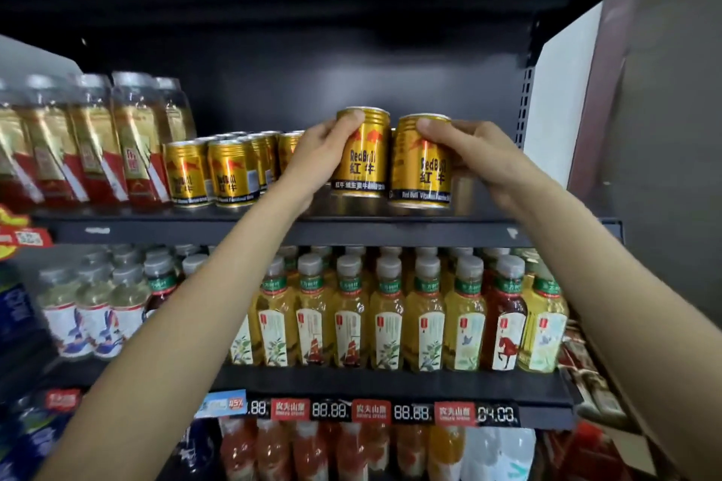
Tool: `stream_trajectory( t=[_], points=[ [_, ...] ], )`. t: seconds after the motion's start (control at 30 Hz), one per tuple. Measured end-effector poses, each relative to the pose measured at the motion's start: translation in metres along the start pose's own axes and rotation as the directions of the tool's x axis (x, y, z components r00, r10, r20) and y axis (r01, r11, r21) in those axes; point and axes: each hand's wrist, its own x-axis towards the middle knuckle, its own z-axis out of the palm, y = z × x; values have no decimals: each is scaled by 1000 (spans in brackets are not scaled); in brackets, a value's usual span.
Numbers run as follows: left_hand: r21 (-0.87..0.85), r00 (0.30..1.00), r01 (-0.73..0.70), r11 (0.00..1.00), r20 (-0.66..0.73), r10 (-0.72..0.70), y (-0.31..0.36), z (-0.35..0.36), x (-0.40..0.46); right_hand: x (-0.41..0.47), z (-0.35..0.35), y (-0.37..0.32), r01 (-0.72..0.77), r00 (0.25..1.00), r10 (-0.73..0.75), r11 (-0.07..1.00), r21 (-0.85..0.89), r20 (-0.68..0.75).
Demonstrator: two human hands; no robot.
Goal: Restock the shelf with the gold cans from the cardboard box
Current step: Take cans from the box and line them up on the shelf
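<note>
My left hand (318, 160) grips a gold can (365, 156) from its left side, thumb near the rim. My right hand (474, 158) grips a second gold can (420, 168) from its right side. Both cans stand upright and side by side over the dark shelf (390, 230), at or just above its surface; I cannot tell if they touch it. Several more gold cans (213, 172) stand in rows to the left on the same shelf. The cardboard box is not in view.
Glass bottles with red and gold labels (93, 144) fill the shelf's left end. Free shelf room lies behind and right of the held cans. Yellow tea bottles (386, 316) line the shelf below, above a strip of price tags (410, 412).
</note>
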Motion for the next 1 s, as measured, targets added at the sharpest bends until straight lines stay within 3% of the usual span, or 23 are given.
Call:
stream_trajectory(
  t=[0.1, 0.23, 0.4, 0.63, 0.7, 0.77, 0.83, 0.9, 1.0],
  points=[
    [26, 999, -6, 1000, -44, 7, -22, 14, 38, 33, -5, 8, -7, 999, 6, 1000, -29, -42],
    [204, 994, -38, 978, -89, 57, -51, 28, 77, 79, -9, 29, -67, 992, 52, 989, -135, -115],
    [419, 996, -62, 906, -37, 85, -71, 38, 111, 116, -12, 56, -97, 990, 70, 968, -230, -124],
    [532, 999, -30, 846, 31, 16, -79, 47, 134, 151, -14, 69, -135, 988, 103, 936, -324, -116],
    [649, 995, -94, 755, 75, 59, -82, 45, 131, 156, -12, 73, -122, 990, 89, 927, -355, -108],
    [836, 973, -218, 504, 148, 176, -85, 42, 127, 157, -12, 76, -101, 994, 74, 917, -387, -83],
    [911, 934, -306, 278, 231, 273, -86, 40, 128, 157, -14, 78, -52, 999, 42, 864, -502, -31],
    [910, 918, -348, 225, 283, 276, -83, 36, 134, 158, -14, 80, 14, 999, -33, 763, -647, -17],
    [906, 916, -372, 202, 323, 238, -80, 28, 142, 161, -10, 81, 28, 996, -76, 732, -681, -42]
  ],
)
